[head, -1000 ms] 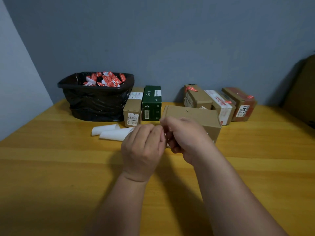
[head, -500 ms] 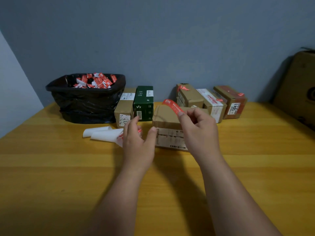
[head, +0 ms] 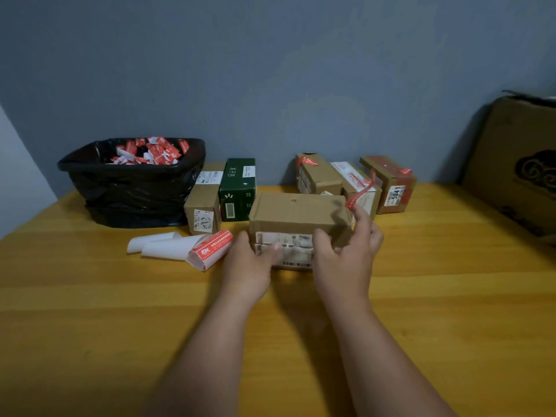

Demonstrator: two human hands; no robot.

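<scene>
Centrally, a cardboard box [head: 298, 210] lies on the yellow wooden bench [head: 105, 311], its labelled face turned toward the camera. The left hand [head: 249, 261] holds the box's lower left corner, its grip closed there with the thumb across the label and the fingers along the left end. The right hand [head: 346, 260] is at the box's right end, thumb spread wide from the fingers. A red strip [head: 361, 189] rises from its raised fingertip above the box's upper right corner; whether that grip pinches the strip or the strip merely clings cannot be told. Left of the hands lie white paper rolls [head: 171, 246], one with a red printed end. Further back on the left stands a black bin [head: 135, 197] filled with red and white scraps. Beside it stand a brown carton [head: 204, 203] and a green box [head: 237, 191].
</scene>
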